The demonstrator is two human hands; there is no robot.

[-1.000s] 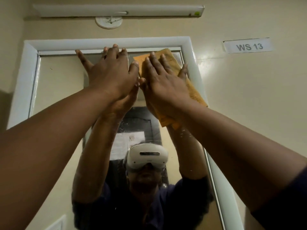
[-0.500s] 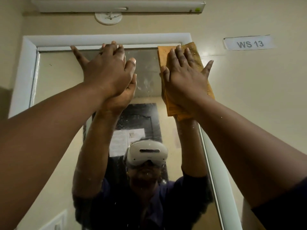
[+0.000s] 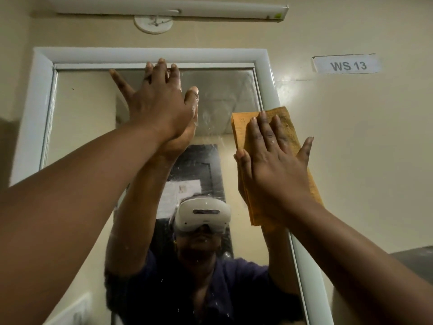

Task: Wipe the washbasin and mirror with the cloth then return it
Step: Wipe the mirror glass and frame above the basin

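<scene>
Sliding lower down the mirror's (image 3: pixel 89 127) right edge, my flat right hand (image 3: pixel 273 160) presses the orange cloth (image 3: pixel 243 127); left hand (image 3: pixel 161 106) stays spread on glass.

Both forearms are bare from the wrist back, with small drops of water on them. The left hand (image 3: pixel 161 109) and the right hand (image 3: pixel 274 160) wear no gloves, rings or watch that can be seen. At the lower right edge a bit of dark blue sleeve (image 3: pixel 424 310) shows. In the reflection the person wears a dark blue short-sleeved top (image 3: pixel 234 289) and a white headset (image 3: pixel 202 214) with a dark narrow strip on its front.
</scene>
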